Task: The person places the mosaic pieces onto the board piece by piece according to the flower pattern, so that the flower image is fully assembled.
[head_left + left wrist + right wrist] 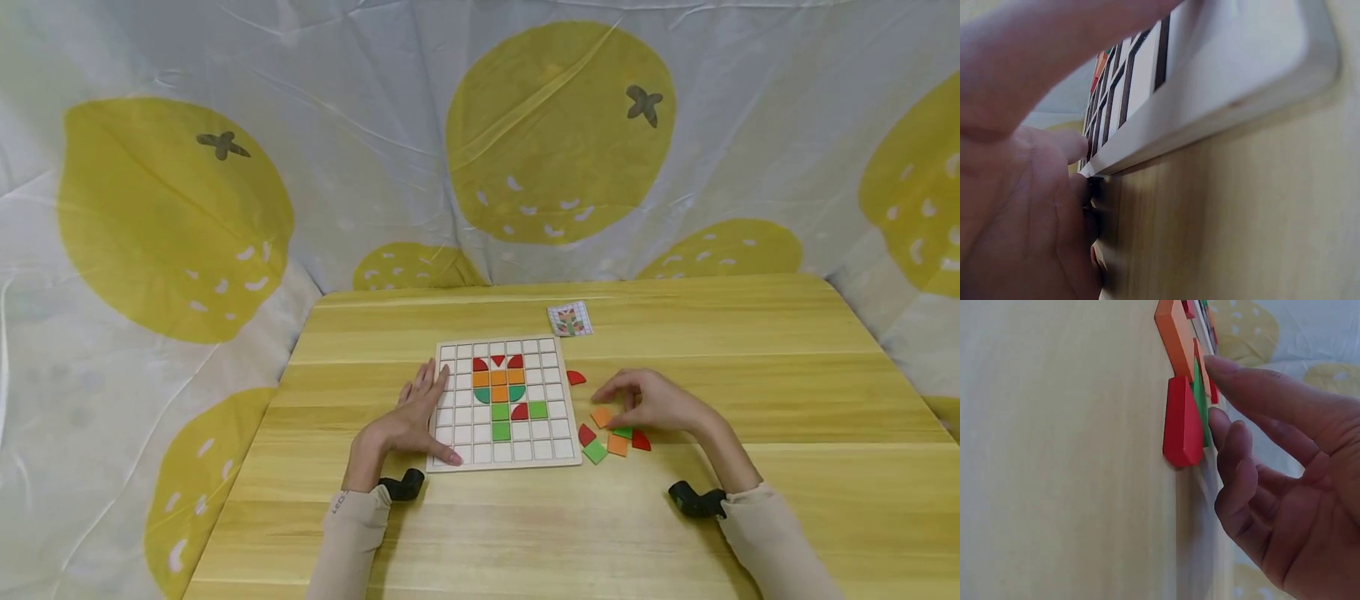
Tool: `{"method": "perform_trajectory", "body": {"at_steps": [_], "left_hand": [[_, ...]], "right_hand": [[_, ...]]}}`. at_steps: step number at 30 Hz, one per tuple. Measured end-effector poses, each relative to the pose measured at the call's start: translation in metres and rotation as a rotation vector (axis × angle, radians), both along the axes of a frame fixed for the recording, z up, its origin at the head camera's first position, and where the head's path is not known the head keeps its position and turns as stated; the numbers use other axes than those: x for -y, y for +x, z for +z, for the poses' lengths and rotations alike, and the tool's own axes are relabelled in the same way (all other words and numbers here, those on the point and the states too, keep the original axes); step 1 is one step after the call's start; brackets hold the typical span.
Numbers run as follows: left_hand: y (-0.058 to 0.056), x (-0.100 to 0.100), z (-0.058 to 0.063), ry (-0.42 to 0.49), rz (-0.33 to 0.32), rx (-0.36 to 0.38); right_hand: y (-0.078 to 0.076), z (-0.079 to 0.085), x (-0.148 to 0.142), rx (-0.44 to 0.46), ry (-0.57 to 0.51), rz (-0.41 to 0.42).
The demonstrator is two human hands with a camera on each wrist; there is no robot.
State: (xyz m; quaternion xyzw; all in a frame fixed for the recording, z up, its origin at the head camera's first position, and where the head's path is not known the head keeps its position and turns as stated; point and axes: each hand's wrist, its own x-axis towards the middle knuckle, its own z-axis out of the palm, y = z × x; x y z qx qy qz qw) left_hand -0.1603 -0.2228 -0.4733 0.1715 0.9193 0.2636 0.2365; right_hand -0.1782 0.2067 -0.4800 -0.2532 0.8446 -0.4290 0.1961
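Note:
A white grid board [457, 433] lies flat, with red, orange, teal and green pieces set in its squares in a flower shape. My left hand [408, 417] rests with spread fingers along the board's left side, its thumb on the lower left corner. In the left wrist view the board's pale rim [1229, 94] passes under that thumb. Over the loose pieces right of the board hovers my right hand [656, 402], thumb and fingers apart. Beneath or beside it lie an orange square [601, 417], a partly covered green piece [622, 432] and a red quarter-circle [641, 440].
Other loose pieces include a green square [595, 452], another orange square [617, 445] and a red quarter-circle [576, 377] by the board's right edge. A small pattern card [570, 319] lies behind the board on the wooden table [525, 533]. Lemon-print cloth [360, 125] hangs behind.

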Motion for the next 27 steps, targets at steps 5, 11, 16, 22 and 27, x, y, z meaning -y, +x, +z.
{"method": "perform_trajectory", "body": {"at_steps": [5,11,16,22,27], "left_hand": [[0.000,0.001,0.001,-0.002,0.000,-0.010],[0.000,0.000,0.000,-0.002,-0.007,-0.022],[0.001,-0.001,0.000,0.001,-0.007,-0.020],[0.001,-0.001,0.000,0.006,-0.006,-0.016],[0.001,-0.001,0.000,-0.001,-0.004,-0.019]], "right_hand": [[-0.001,-0.001,-0.002,0.001,0.016,-0.003],[0.000,-0.004,0.004,0.000,0.025,-0.042],[0.001,-0.006,0.011,-0.032,0.032,-0.099],[0.002,-0.007,0.015,-0.007,0.027,-0.146],[0.002,-0.009,0.016,-0.006,0.015,-0.152]]}}
